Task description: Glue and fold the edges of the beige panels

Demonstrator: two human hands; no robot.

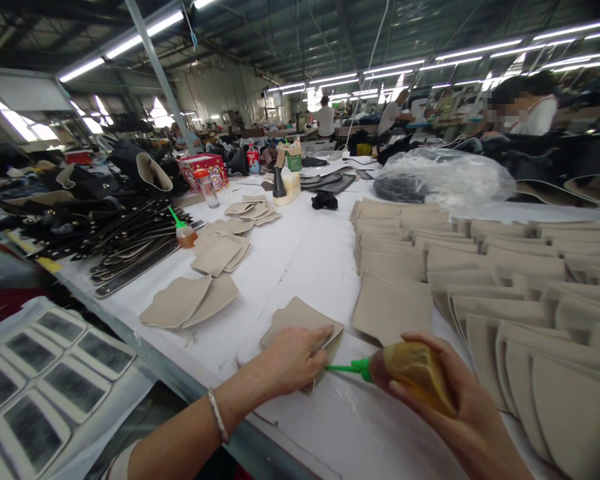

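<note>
My right hand [455, 393] is wrapped round a squeeze bottle [413, 370] of amber liquid, tilted with its green nozzle pointing left. The nozzle tip reaches the near edge of a beige flat piece [293, 317], close to my left fingers. My left hand [293, 360] lies over this piece with its fingers bent at the right edge, gripping it there; the thumb is mostly hidden. Below that edge a darker, shaded part of the piece shows. Just to the right lies another beige piece [393, 307], at the end of long overlapping rows [510, 293] of similar pieces.
Small beige stacks [190, 301] lie left on the white table [305, 247]. Behind them stand a second green-tipped bottle [186, 235] and a tumbler [207, 190]. Black strips [135, 250] are heaped left; a plastic bag [445, 177] sits at the back. Other people work farther off.
</note>
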